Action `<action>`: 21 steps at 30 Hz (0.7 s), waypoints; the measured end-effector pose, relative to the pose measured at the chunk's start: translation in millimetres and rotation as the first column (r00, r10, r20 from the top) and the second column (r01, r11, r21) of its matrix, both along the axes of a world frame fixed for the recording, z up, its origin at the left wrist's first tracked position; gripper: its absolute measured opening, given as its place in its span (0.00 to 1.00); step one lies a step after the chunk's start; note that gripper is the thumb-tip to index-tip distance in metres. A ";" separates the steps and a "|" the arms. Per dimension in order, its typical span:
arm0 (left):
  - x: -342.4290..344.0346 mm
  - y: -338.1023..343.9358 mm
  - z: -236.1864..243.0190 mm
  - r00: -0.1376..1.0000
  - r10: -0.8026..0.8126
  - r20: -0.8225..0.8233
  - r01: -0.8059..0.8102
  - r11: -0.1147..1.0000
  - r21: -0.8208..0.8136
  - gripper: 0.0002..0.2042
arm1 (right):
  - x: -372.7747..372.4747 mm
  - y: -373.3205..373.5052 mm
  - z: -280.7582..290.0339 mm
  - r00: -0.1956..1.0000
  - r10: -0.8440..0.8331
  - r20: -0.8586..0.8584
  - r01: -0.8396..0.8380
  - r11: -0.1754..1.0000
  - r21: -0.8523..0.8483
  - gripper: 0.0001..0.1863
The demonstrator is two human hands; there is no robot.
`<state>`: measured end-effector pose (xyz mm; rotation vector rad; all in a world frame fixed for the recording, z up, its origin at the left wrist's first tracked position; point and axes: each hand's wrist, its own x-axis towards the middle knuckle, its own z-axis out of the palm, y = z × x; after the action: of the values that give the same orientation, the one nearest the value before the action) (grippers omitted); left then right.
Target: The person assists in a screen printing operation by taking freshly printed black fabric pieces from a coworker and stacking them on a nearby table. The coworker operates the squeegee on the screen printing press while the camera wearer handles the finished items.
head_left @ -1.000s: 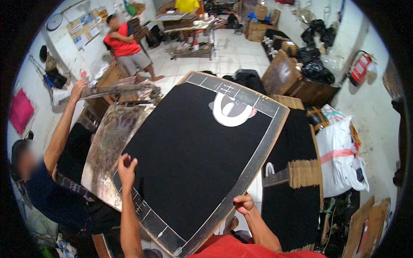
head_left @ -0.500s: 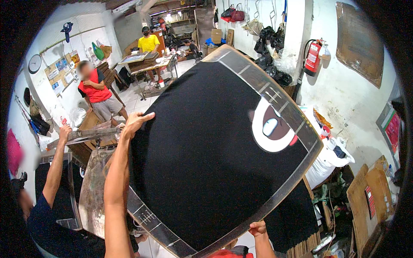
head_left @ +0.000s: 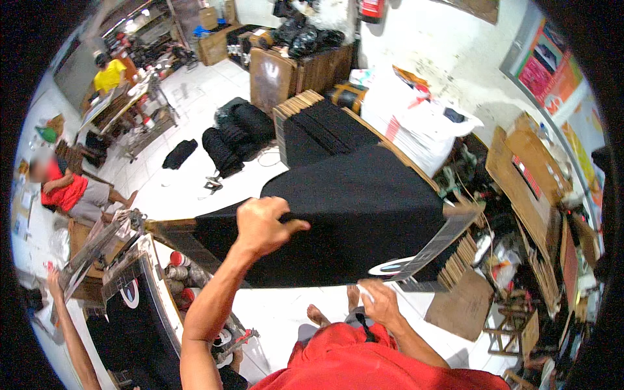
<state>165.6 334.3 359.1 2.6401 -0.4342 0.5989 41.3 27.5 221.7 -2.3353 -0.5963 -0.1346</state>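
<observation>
A flat board covered in black cloth [head_left: 331, 244] is held across in front of me, its face tilted steeply down. A printed white eye [head_left: 389, 266] shows at its lower right, and clear strips line its right end. My left hand [head_left: 261, 225] is closed at the upper left of the cloth, thumb pointing right; its fingertips are hidden. My right hand [head_left: 379, 301] is closed at the lower edge beside the eye. Behind the board stands a stack of black-covered boards [head_left: 328, 127].
At left, a co-worker's arm [head_left: 68, 331] reaches to a frame beside another black panel [head_left: 133, 325]. Black cloth bundles [head_left: 237, 133] lie on the white floor. White sacks [head_left: 409, 123] and cardboard sheets [head_left: 530, 175] stand at right. Two people are farther back left.
The board has come down from upright before me to a low, tilted position over the stack. Its printed eye is now at the lower edge. My view has turned downward and right.
</observation>
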 end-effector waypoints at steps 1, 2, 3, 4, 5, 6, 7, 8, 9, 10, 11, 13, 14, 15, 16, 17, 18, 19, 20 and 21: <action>0.2 -15.1 -13.8 0.990 -0.130 0.055 0.126 0.990 0.067 0.22 | 8.9 8.2 29.3 0.992 -0.068 0.109 0.071 0.997 -0.025 0.15; -1.3 -30.0 -28.1 0.975 -0.209 0.079 0.205 0.977 0.051 0.22 | 19.8 17.1 53.7 0.965 -0.098 0.242 0.121 0.989 -0.083 0.19; -3.3 -44.6 -41.6 0.956 -0.279 0.090 0.275 0.960 0.053 0.22 | 28.9 22.6 72.9 0.956 -0.106 0.274 0.154 0.975 -0.159 0.19; -5.7 -55.8 -54.7 0.943 -0.333 0.016 0.331 0.942 0.061 0.19 | 43.2 30.5 81.5 0.951 -0.092 0.294 0.123 0.989 -0.087 0.18; -7.8 -65.7 -67.7 0.923 -0.377 -0.077 0.383 0.920 0.079 0.17 | 56.0 34.6 83.8 0.971 -0.069 0.229 0.091 0.992 -0.087 0.17; -8.4 -75.0 -80.5 0.903 -0.419 -0.094 0.427 0.899 0.093 0.16 | 69.2 34.7 79.7 0.997 -0.021 0.069 0.034 0.981 -0.191 0.15; -7.0 -82.8 -92.4 0.879 -0.463 -0.117 0.475 0.873 0.115 0.14 | 83.6 33.2 70.0 0.991 0.011 -0.132 -0.051 0.952 -0.303 0.13; -5.5 -89.0 -104.2 0.869 -0.485 -0.096 0.494 0.861 0.124 0.14 | 93.0 31.5 55.3 0.942 0.017 -0.335 -0.157 0.905 -0.396 0.11; -4.4 -93.8 -115.3 0.855 -0.505 -0.120 0.517 0.846 0.130 0.13 | 98.4 29.1 37.1 0.941 0.073 -0.331 -0.199 0.909 -0.366 0.10; -3.5 -96.1 -126.0 0.845 -0.489 -0.216 0.521 0.844 0.130 0.13 | 104.8 27.0 16.4 0.936 0.127 -0.328 -0.243 0.908 -0.342 0.09; -3.3 -97.7 -135.5 0.874 -0.445 -0.195 0.472 0.873 0.124 0.14 | 111.5 24.7 -5.0 0.920 0.159 -0.358 -0.290 0.890 -0.351 0.08; -3.9 -99.0 -153.4 0.906 -0.337 -0.257 0.379 0.915 0.138 0.16 | 116.4 17.5 -46.8 0.929 0.180 -0.323 -0.274 0.922 -0.274 0.07; -6.8 -99.6 -162.6 0.926 -0.280 -0.252 0.306 0.949 0.072 0.20 | 118.5 10.6 -65.7 0.930 0.162 -0.329 -0.252 0.934 -0.254 0.07; -12.2 -98.0 -172.8 0.962 -0.182 -0.202 0.185 0.983 -0.006 0.20 | 118.6 5.1 -83.9 0.927 0.138 -0.349 -0.236 0.937 -0.257 0.07; -18.5 -94.7 -184.7 0.979 -0.073 -0.192 0.060 0.995 -0.077 0.21 | 120.3 0.5 -101.6 0.930 0.110 -0.352 -0.194 0.958 -0.212 0.07; -27.7 -88.8 -198.2 0.981 0.040 -0.190 -0.068 0.987 -0.145 0.22 | 123.3 -6.1 -117.7 0.933 0.096 -0.346 -0.172 0.966 -0.195 0.07; -39.7 -80.3 -213.4 0.961 0.114 -0.254 -0.155 0.976 -0.150 0.23 | 126.9 -14.1 -133.1 0.932 0.070 -0.356 -0.153 0.966 -0.210 0.07; -53.2 -71.5 -230.3 0.931 0.185 -0.315 -0.241 0.959 -0.150 0.25 | 132.3 -22.5 -148.0 0.936 0.050 -0.349 -0.135 0.965 -0.224 0.07; -71.1 -64.1 -248.4 0.894 0.238 -0.380 -0.304 0.945 -0.122 0.25 | 137.9 -28.5 -163.3 0.944 0.017 -0.330 -0.118 0.950 -0.289 0.07; -92.2 -58.6 -266.5 0.846 0.290 -0.447 -0.365 0.927 -0.090 0.24 | 144.0 -38.0 -177.2 0.940 0.004 -0.342 -0.110 0.950 -0.292 0.07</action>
<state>73.5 275.7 92.6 2.5869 0.2011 0.1249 185.3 -10.6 44.4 -2.5541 -0.5404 0.4100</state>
